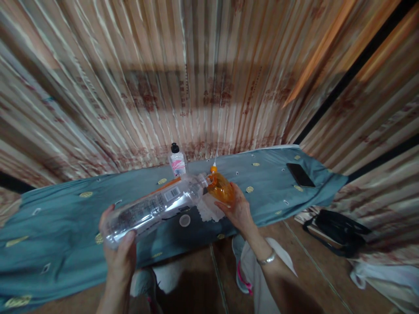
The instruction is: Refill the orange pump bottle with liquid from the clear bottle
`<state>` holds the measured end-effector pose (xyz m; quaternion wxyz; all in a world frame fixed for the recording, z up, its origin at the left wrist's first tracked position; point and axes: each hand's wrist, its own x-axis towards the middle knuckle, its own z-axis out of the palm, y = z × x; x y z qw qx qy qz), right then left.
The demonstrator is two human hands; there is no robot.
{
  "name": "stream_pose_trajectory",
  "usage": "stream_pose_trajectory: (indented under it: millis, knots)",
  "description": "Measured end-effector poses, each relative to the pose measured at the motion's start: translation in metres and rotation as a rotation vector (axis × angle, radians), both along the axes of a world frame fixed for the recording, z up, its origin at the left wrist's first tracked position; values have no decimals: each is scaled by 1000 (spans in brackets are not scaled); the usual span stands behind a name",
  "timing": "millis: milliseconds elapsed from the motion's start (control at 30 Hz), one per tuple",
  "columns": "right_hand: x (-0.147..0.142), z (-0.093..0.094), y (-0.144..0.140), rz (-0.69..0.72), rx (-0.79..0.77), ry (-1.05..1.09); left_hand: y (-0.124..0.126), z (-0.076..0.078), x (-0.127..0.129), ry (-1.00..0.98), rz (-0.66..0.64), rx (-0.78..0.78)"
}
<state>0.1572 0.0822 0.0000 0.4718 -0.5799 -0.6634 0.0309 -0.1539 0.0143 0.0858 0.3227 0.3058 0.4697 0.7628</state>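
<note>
Clear plastic big bottle, tilted, neck toward the right hand, held over a blue-green cloth. Label: barcode readable as a barcode only, block of small dark print too blurred to read, orange strip along upper edge. No brand legible. Left hand grasps the big bottle around its base end. Right hand grasps an orange bottle, see-through, at the big bottle's mouth; necks meet, cannot tell if they touch.

Small bottle, clear, black top, upright just behind the big bottle; pink label mark, lettering unreadable. Big bottle blocks its lower part. Orange cap with white nozzle just beyond the big bottle's mouth; cannot tell whether it is attached to anything. Round lid, whitish, just in front of the big bottle's neck. Crumpled tissue below its mouth, partly covered by right hand. Phone, dark, well to the right of the big bottle; black bag on the floor farther right. Curtain behind it all, reddish printed characters, not legible.
</note>
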Motion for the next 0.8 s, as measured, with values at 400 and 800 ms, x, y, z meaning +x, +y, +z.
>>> stream_pose_trajectory:
  millis: [400, 800]
  knots:
    - [-1, 14, -1, -11, -67, 42, -1, 6, 7, -78, 11, -27]
    - [1, 3, 4, -40, -26, -47, 1, 2, 4, -8, 0, -9]
